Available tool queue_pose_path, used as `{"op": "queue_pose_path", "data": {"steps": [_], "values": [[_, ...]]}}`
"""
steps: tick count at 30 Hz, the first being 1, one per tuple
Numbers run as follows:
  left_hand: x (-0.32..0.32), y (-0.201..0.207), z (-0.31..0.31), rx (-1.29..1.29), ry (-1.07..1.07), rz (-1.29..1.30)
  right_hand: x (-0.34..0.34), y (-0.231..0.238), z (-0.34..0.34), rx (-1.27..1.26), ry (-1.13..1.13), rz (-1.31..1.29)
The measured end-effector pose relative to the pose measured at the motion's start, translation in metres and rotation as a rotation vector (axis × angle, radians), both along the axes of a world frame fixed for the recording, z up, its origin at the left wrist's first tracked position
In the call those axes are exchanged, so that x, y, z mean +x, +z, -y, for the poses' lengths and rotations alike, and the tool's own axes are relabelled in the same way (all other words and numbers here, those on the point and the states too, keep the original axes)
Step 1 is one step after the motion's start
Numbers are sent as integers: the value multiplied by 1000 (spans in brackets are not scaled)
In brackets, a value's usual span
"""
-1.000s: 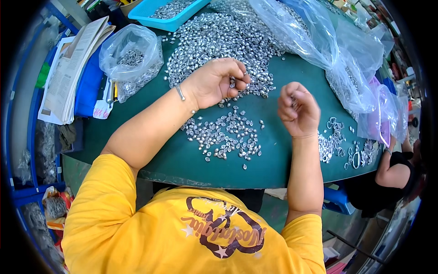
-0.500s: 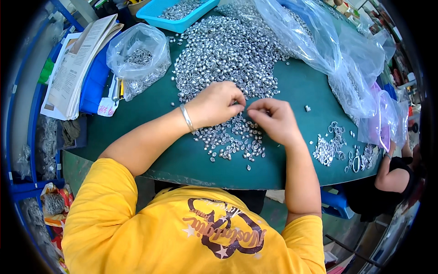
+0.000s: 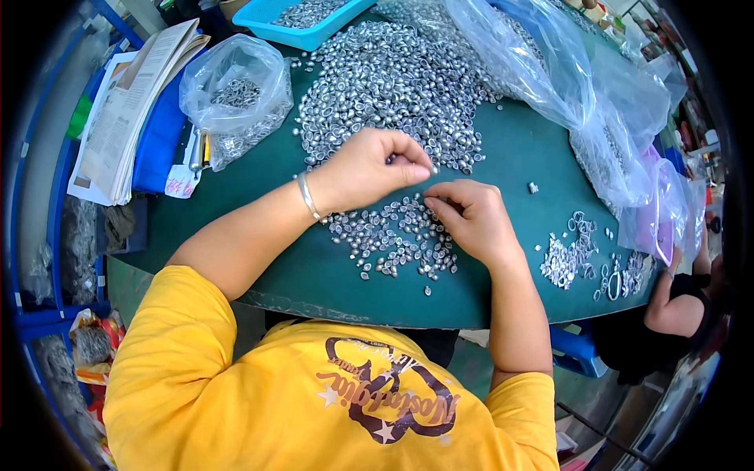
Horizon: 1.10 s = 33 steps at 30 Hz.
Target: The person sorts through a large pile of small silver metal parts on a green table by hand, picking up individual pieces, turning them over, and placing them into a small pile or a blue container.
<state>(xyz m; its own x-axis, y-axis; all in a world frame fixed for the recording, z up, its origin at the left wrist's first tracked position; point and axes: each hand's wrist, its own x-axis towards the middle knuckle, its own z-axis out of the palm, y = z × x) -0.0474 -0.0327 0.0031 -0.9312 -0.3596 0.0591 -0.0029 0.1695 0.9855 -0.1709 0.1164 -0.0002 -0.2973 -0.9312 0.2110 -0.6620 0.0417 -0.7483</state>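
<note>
A large heap of small silvery oval metal pieces (image 3: 385, 86) covers the middle of the green table. Nearer to me lies a smaller spread of the same pieces (image 3: 393, 243). Above the gap between the two, my left hand (image 3: 377, 166) is closed in a pinch, with a small metal piece (image 3: 434, 169) showing at its fingertips. My right hand (image 3: 475, 218) hovers over the right edge of the smaller spread, thumb and forefinger pressed together. Whatever lies between those fingertips is too small to make out. The hands are slightly apart.
A clear bag (image 3: 236, 94) of metal parts and a blue basket (image 3: 306, 30) stand at the far left. Big plastic bags (image 3: 542, 71) lie at the far right. Flat metal pieces (image 3: 561, 259) lie right of my right arm. Another person (image 3: 675, 306) sits at the right.
My left hand has shifted slightly up and to the right. My right hand has dropped a little toward me, so the gap between the fingertips is wider.
</note>
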Motion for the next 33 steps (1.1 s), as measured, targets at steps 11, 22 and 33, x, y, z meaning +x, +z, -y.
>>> {"op": "queue_pose_path", "data": {"steps": [11, 22, 33], "values": [[2, 9, 9, -100, -3, 36, 0, 3, 6, 133, -25, 224], [13, -1, -3, -857, -133, 147, 9, 0, 4, 82, 66, -172], [6, 10, -6, -337, -114, 130, -27, 5, -6, -101, 8, 1305]]}}
